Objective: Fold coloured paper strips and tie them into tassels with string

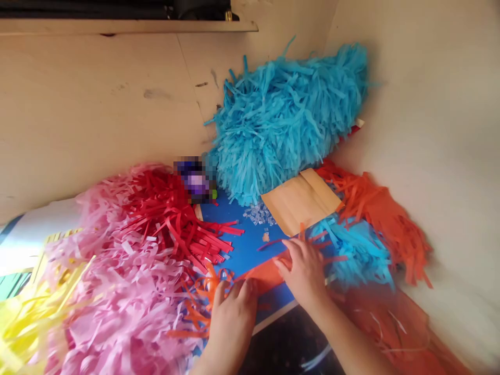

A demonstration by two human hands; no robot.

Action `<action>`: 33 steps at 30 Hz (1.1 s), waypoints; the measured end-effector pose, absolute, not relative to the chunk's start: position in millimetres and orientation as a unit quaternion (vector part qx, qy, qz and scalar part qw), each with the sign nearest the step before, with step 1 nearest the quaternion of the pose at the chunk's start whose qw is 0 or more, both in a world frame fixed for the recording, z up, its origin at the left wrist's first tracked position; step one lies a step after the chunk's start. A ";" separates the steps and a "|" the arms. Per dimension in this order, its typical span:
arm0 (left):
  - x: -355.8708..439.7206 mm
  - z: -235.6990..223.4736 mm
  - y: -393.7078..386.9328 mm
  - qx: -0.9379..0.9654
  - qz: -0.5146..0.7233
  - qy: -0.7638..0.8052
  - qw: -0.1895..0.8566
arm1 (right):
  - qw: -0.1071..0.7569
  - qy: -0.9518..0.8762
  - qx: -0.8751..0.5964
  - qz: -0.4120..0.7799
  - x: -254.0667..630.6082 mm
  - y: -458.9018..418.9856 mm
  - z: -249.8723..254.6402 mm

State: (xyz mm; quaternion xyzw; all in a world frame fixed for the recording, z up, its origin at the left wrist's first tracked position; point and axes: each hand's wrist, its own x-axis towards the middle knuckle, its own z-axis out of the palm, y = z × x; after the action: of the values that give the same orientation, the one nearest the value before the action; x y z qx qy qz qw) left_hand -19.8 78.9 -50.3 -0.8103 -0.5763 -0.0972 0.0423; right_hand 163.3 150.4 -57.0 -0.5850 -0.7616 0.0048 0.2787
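An orange strip of tissue paper, with fringed ends, stretches between my hands just over the blue tabletop. My left hand has its fingers curled down over the strip's left end, where loose orange fringe spills out beside it. At the other end my right hand grips the strip, thumb and fingers bent around it, with fringe showing past the knuckles. A thin dark red strip lies by the right fingertips. The undersides of both hands are hidden.
Pink fringe, red fringe and yellow fringe heap up at left. A big blue fringed bundle leans in the corner. Nearby are a brown envelope, silvery bits, small blue fringe and orange fringe.
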 end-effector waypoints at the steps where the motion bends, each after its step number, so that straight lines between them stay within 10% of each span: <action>1: -19.3 -52.3 76.0 -0.810 -0.094 -0.577 0.047 | 0.297 -0.771 -0.563 -0.016 161.5 142.7 -53.5; 21: -8.5 -28.2 72.9 -0.789 -0.091 -0.607 -0.001 | 0.087 -0.981 -0.155 -0.074 183.3 160.5 -39.0; 33: -9.7 -34.4 86.2 -0.775 -0.089 -0.624 0.048 | 0.128 -0.953 -0.259 0.091 178.4 183.2 -27.1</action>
State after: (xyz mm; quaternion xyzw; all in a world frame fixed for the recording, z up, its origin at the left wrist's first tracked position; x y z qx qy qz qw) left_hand -9.7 86.2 -34.4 -0.7751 -0.6237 -0.0893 0.0482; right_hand 178.4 183.2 -27.1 -0.2587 -0.9532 0.0908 0.1277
